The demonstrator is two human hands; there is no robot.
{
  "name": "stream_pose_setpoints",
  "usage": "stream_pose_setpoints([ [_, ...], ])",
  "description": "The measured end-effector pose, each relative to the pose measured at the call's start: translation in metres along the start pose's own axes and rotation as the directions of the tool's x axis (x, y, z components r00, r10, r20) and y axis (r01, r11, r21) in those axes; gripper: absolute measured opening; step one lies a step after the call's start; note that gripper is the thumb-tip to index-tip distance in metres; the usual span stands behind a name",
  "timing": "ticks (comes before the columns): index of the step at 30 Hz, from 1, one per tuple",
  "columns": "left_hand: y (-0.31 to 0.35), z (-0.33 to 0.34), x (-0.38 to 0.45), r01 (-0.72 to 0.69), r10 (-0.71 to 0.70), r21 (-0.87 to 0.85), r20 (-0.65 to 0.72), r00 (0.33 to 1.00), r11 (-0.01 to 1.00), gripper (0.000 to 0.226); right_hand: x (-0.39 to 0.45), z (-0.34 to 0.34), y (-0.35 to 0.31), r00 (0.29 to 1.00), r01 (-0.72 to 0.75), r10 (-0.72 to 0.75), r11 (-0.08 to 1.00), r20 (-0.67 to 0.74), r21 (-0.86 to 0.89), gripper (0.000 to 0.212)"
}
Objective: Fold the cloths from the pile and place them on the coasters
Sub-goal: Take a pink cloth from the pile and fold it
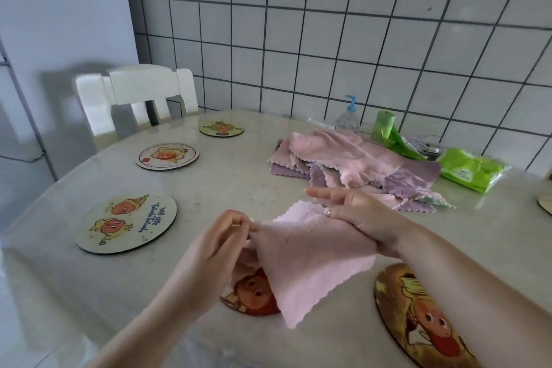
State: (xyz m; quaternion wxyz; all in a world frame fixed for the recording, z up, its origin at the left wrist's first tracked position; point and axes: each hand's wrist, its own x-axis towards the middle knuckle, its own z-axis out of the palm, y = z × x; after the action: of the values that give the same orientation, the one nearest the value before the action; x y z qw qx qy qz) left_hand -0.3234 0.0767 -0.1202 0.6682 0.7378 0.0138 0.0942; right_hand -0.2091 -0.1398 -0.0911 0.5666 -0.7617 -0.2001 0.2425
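Note:
I hold a pink cloth [310,260] above the table's near middle. My left hand [215,245] pinches its left corner. My right hand [361,218] grips its upper right edge, with two fingers stretched out to the left. The cloth hangs over a round cartoon coaster [251,296] and hides most of it. A pile of pink and purple cloths [352,164] lies farther back on the right. Bare coasters lie at the left [127,222], farther back [167,156], at the far end [221,128] and under my right forearm [418,317].
A pump bottle [348,116], a green bag roll [385,125] and a green wipes pack [469,170] stand along the tiled wall at the right. A white chair [137,95] stands beyond the table [239,182]. Another coaster's edge [546,205] shows at the far right.

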Motion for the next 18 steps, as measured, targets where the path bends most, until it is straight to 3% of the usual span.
stream_pose_setpoints([
  [4,0.005,-0.009,0.008,0.041,-0.043,-0.061,-0.041,0.998,0.997,0.021,0.005,0.019,-0.004,0.997,0.048,-0.047,0.999,-0.054,0.014,0.036],
  [8,0.011,-0.017,0.023,0.056,-0.060,-0.118,-0.032,0.998,0.991,0.012,0.008,0.027,-0.012,0.982,0.140,-0.110,0.970,-0.152,0.200,0.033],
  [11,0.012,-0.023,0.028,0.161,-0.151,-0.201,0.066,0.986,0.966,0.034,0.007,0.034,-0.007,0.991,0.034,0.006,0.954,-0.133,0.298,0.035],
  [14,0.007,-0.026,0.026,0.234,-0.213,-0.101,0.188,0.959,0.967,0.041,0.002,0.040,0.007,0.988,-0.123,0.143,0.951,-0.051,0.284,0.055],
  [18,0.009,-0.027,0.027,0.227,-0.212,-0.020,0.289,0.934,0.974,0.038,-0.005,0.044,0.013,0.985,-0.174,0.162,0.935,0.062,0.310,0.040],
])
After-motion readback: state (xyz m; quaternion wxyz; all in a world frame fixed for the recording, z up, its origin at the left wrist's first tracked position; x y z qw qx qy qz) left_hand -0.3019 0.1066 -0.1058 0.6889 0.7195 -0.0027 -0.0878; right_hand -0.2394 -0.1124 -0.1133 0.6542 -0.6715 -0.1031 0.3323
